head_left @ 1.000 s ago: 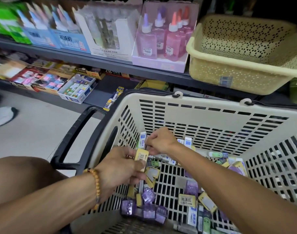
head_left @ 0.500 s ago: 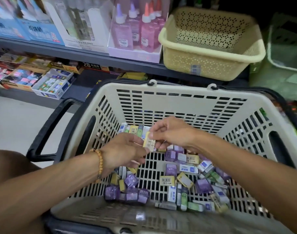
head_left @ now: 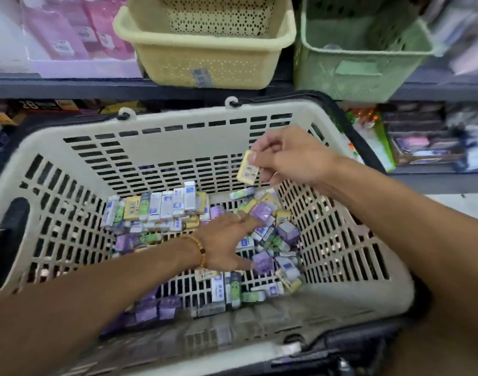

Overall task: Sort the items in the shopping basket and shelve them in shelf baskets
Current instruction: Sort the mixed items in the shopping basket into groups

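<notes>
A cream shopping basket (head_left: 161,137) with slotted walls fills the middle of the view. Several small erasers (head_left: 164,204) in white, yellow, green and purple wrappers lie on its floor. My right hand (head_left: 294,156) is raised over the basket's far right side, pinching a yellow eraser (head_left: 248,170) between thumb and fingers. My left hand (head_left: 227,240), with a bead bracelet at the wrist, reaches down among the loose erasers with fingers spread. On the shelf above stand a yellow shelf basket (head_left: 205,52) and a green shelf basket (head_left: 362,63).
Pink glue bottles in a display box (head_left: 64,42) stand left of the yellow basket. The grey shelf edge (head_left: 55,88) runs just above the shopping basket's black handle (head_left: 343,123). Blurred packaged goods (head_left: 422,139) fill the lower shelf at right.
The view has swung right, bringing the green basket in. My right hand took the yellow eraser and lifted it up and right. My left hand dropped back into the pile.
</notes>
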